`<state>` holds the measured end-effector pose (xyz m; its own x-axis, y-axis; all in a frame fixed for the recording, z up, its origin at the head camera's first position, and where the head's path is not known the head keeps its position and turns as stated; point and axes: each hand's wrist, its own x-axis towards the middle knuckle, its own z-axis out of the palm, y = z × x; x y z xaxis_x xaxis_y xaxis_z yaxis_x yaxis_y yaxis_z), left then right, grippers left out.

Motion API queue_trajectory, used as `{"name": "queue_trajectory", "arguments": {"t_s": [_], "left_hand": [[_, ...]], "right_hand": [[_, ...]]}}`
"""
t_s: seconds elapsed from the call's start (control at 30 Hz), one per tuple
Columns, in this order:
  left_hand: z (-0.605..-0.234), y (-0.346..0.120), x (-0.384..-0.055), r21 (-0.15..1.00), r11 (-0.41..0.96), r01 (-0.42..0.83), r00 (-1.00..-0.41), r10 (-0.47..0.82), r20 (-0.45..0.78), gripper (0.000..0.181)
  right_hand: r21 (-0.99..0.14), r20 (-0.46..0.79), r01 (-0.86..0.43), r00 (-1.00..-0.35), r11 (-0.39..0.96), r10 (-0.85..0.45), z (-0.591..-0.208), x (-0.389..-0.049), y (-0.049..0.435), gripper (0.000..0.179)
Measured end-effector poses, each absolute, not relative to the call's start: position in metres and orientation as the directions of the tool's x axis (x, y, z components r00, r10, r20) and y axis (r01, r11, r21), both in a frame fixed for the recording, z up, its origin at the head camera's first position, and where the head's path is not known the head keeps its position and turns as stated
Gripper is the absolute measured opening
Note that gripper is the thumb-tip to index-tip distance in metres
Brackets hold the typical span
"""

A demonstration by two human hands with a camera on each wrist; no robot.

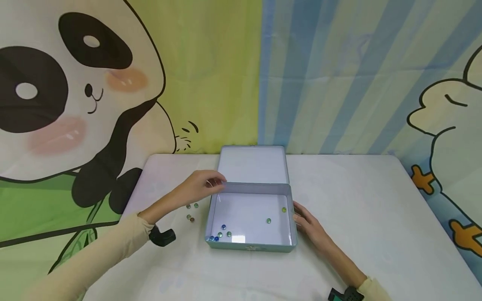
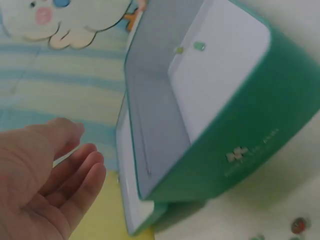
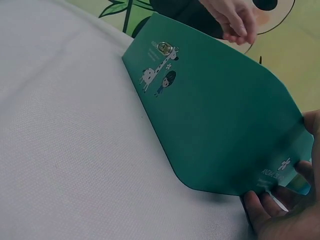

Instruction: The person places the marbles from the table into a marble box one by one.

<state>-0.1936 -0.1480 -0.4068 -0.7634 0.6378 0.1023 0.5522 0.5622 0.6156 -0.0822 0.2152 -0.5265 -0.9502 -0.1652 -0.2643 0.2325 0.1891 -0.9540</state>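
Observation:
A green tin box [image 1: 251, 246] with a pale inside stands on the table, its lid [image 1: 252, 165] folded back behind it. Inside lie several glass marbles: blue and green ones at the front left, a green marble [image 1: 269, 220] and a yellow-green marble [image 1: 284, 210] on the right. My left hand [image 1: 203, 184] hovers by the box's back left corner, its fingers loosely bent and nothing visible between thumb and fingers in the left wrist view. With my right hand [image 1: 310, 225] I hold the box's right wall; thumb up at the rim, fingertips [image 3: 256, 207] low on the side.
Left of the box, several more marbles lie on the white tablecloth [image 1: 150, 271], among them a brownish marble [image 1: 192, 219]. A printed curtain [image 1: 211, 83] with a panda hangs directly behind the table. Each wrist wears a dark camera mount [image 1: 162, 236].

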Motion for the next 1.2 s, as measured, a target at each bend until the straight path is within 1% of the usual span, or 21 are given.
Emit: {"name": "queue_trajectory", "arguments": {"t_s": [0.13, 0.23, 0.33, 0.4, 0.47, 0.57, 0.63, 0.77, 0.8, 0.9, 1.03, 1.2], "left_hand": [[-0.412, -0.178, -0.185, 0.631, 0.616, 0.472, -0.832, 0.547, 0.088, 0.02], [-0.417, -0.195, -0.181, 0.609, 0.655, 0.447, -0.851, 0.521, 0.065, 0.018], [-0.423, -0.208, -0.177, 0.513, 0.712, 0.48, -0.84, 0.542, 0.033, 0.016], [-0.427, -0.215, -0.175, 0.447, 0.737, 0.507, -0.822, 0.57, -0.007, 0.016], [-0.433, -0.222, -0.173, 0.414, 0.744, 0.524, -0.801, 0.596, -0.058, 0.017], [-0.443, -0.233, -0.171, 0.451, 0.724, 0.522, -0.771, 0.627, -0.114, 0.018], [-0.451, -0.241, -0.171, 0.479, 0.71, 0.516, -0.758, 0.639, -0.13, 0.018], [-0.468, -0.258, -0.172, 0.522, 0.682, 0.513, -0.746, 0.654, -0.122, 0.02], [-0.474, -0.261, -0.172, 0.531, 0.667, 0.523, -0.742, 0.663, -0.102, 0.021], [-0.489, -0.266, -0.171, 0.558, 0.643, 0.524, -0.742, 0.666, -0.07, 0.023], [-0.503, -0.267, -0.166, 0.572, 0.644, 0.507, -0.755, 0.652, -0.065, 0.023], [-0.511, -0.265, -0.165, 0.543, 0.664, 0.514, -0.774, 0.632, -0.04, 0.02]], "right_hand": [[-0.954, -0.264, 0.229, -0.948, 0.192, -0.177, -0.526, -0.082, 0.216, 0.062], [-0.954, -0.264, 0.227, -0.946, 0.197, -0.188, -0.525, -0.082, 0.217, 0.062], [-0.956, -0.255, 0.218, -0.948, 0.196, -0.189, -0.524, -0.082, 0.217, 0.062], [-0.956, -0.253, 0.216, -0.95, 0.197, -0.184, -0.524, -0.082, 0.217, 0.061], [-0.955, -0.257, 0.222, -0.95, 0.195, -0.177, -0.525, -0.082, 0.216, 0.061], [-0.953, -0.268, 0.236, -0.949, 0.192, -0.165, -0.526, -0.082, 0.215, 0.062], [-0.952, -0.273, 0.243, -0.948, 0.183, -0.162, -0.527, -0.082, 0.214, 0.062], [-0.953, -0.275, 0.247, -0.948, 0.178, -0.16, -0.527, -0.082, 0.213, 0.063], [-0.952, -0.277, 0.248, -0.948, 0.179, -0.159, -0.527, -0.082, 0.213, 0.063], [-0.951, -0.277, 0.248, -0.948, 0.182, -0.158, -0.527, -0.081, 0.213, 0.063], [-0.952, -0.275, 0.245, -0.948, 0.183, -0.16, -0.527, -0.081, 0.214, 0.062], [-0.953, -0.272, 0.243, -0.949, 0.183, -0.161, -0.526, -0.081, 0.214, 0.062]]}}
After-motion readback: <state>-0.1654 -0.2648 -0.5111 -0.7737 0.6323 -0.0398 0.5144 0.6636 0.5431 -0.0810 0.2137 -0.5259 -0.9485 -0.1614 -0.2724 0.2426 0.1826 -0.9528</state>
